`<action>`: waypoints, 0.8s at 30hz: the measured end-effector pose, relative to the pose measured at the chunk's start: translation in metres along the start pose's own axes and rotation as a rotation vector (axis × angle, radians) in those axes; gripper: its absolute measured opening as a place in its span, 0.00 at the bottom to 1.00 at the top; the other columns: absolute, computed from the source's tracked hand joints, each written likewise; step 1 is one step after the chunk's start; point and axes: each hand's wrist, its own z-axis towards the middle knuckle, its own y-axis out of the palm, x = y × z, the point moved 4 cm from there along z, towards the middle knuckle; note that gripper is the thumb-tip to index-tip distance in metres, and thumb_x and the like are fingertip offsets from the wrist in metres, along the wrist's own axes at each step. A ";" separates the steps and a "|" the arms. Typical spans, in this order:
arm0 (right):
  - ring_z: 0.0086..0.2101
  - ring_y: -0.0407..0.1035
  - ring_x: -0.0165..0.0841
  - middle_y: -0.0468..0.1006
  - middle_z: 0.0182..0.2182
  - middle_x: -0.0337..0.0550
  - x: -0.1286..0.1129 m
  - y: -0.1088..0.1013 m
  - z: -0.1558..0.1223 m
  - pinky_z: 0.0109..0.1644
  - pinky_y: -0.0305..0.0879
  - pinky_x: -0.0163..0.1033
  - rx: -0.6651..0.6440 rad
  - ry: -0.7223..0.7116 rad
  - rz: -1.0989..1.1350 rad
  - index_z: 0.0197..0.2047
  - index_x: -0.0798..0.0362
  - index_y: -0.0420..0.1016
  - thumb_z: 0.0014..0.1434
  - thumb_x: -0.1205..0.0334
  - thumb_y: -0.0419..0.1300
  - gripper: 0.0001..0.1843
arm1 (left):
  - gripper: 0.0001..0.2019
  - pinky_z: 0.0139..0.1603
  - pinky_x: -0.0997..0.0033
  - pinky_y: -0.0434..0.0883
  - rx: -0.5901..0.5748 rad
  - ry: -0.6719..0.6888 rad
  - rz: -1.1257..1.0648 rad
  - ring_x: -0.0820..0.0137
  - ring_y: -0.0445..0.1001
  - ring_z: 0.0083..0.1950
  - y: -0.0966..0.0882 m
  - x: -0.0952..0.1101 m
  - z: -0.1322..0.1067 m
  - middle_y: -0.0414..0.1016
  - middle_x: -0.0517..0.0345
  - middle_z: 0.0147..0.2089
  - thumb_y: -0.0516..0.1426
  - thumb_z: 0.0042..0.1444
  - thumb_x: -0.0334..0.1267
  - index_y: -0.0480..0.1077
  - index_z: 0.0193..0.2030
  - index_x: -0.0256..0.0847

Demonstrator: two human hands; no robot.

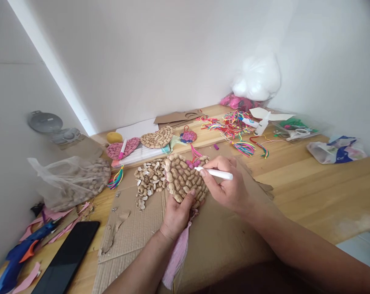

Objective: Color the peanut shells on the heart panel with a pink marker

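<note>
My left hand (178, 214) grips the lower edge of a heart-shaped peanut-shell craft (181, 177), its thumb on the shells. A pale pink tassel (178, 255) hangs from the craft's lower point. Between the fingers of my right hand (229, 183) is a white marker pen (217, 173), its tip at the upper part of the heart. A few shells there are coloured magenta; most others are plain tan. A small purple cap (216, 146) lies just beyond the heart. To its left is a pile of loose peanut shells (151, 177) on the cardboard (136, 228).
Two more peanut hearts, one pink (129, 149) and one plain (157, 138), lie behind. Colourful tassels (233, 124) and a glue bottle (262, 124) are at the back right. A bag of peanuts (80, 179), a black phone (67, 257) and a blue glue gun (22, 255) occupy the left.
</note>
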 end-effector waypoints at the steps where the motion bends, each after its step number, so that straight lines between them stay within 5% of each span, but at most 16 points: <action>1: 0.33 0.73 0.35 0.80 0.31 0.39 0.000 -0.001 0.001 0.44 0.62 0.45 0.011 0.031 0.044 0.38 0.49 0.69 0.65 0.65 0.60 0.04 | 0.22 0.58 0.54 0.77 -0.002 -0.014 -0.028 0.56 0.81 0.55 0.001 0.000 0.000 0.82 0.45 0.55 0.66 0.57 0.45 0.76 0.56 0.38; 9: 0.27 0.69 0.31 0.76 0.29 0.38 0.006 -0.002 -0.003 0.29 0.64 0.36 -0.048 0.290 0.328 0.42 0.51 0.71 0.69 0.59 0.58 0.05 | 0.25 0.53 0.51 0.80 -0.038 -0.109 -0.054 0.54 0.83 0.50 0.004 -0.002 -0.002 0.82 0.43 0.56 0.67 0.54 0.48 0.76 0.56 0.37; 17: 0.37 0.74 0.37 0.79 0.35 0.43 0.005 0.003 -0.020 0.39 0.68 0.41 -0.009 0.184 0.168 0.43 0.49 0.70 0.67 0.64 0.59 0.01 | 0.20 0.60 0.55 0.76 -0.028 -0.050 0.052 0.58 0.82 0.51 0.001 0.001 -0.002 0.84 0.47 0.49 0.67 0.55 0.47 0.78 0.51 0.37; 24: 0.37 0.74 0.38 0.79 0.36 0.43 0.016 0.001 -0.018 0.41 0.68 0.44 -0.062 0.126 0.170 0.43 0.48 0.69 0.67 0.66 0.58 0.03 | 0.20 0.47 0.56 0.82 -0.038 -0.162 -0.016 0.59 0.83 0.43 0.002 -0.004 -0.005 0.84 0.46 0.48 0.68 0.54 0.45 0.77 0.50 0.36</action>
